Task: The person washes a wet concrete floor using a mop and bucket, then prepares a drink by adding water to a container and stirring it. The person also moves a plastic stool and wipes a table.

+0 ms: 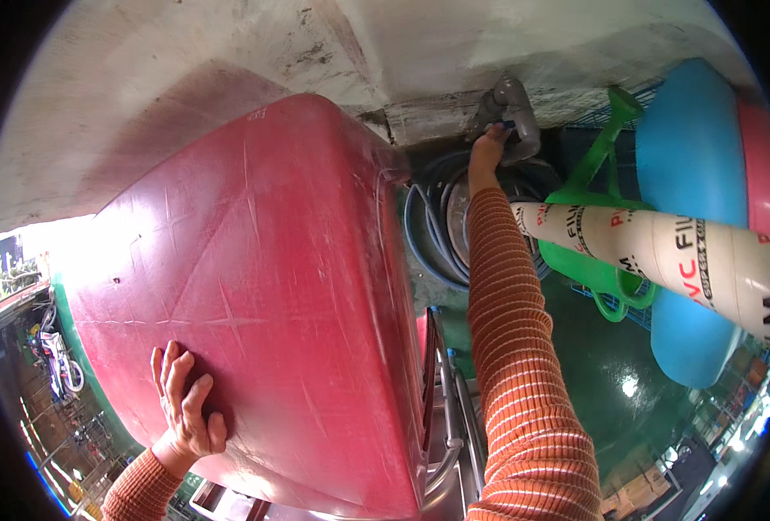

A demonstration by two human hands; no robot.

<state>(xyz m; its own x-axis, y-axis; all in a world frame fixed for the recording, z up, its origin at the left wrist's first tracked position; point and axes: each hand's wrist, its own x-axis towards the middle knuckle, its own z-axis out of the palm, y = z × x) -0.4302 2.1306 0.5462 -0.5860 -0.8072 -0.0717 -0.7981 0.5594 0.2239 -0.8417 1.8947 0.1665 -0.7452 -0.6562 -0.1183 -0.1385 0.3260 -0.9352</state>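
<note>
A large red plastic tub [263, 260], scuffed and seemingly upturned or tipped, fills the left and middle. My left hand [187, 404] rests against its lower left part, fingers spread. My right arm stretches far forward to a grey plastic pipe [524, 130] bent at the wall. There my right hand [487, 148] is closed on a small blue valve handle [509, 124] beside the pipe; the fingertips are partly hidden. Below that hand lies a coiled hose [437, 230].
A printed white film roll [654, 243] juts in from the right, over a green plastic watering can [589, 208]. Blue [693, 156] and pink [763, 165] tubs stand at far right. Metal tubing [454, 417] runs beside the red tub. A pale wall [419, 43] closes off the far side.
</note>
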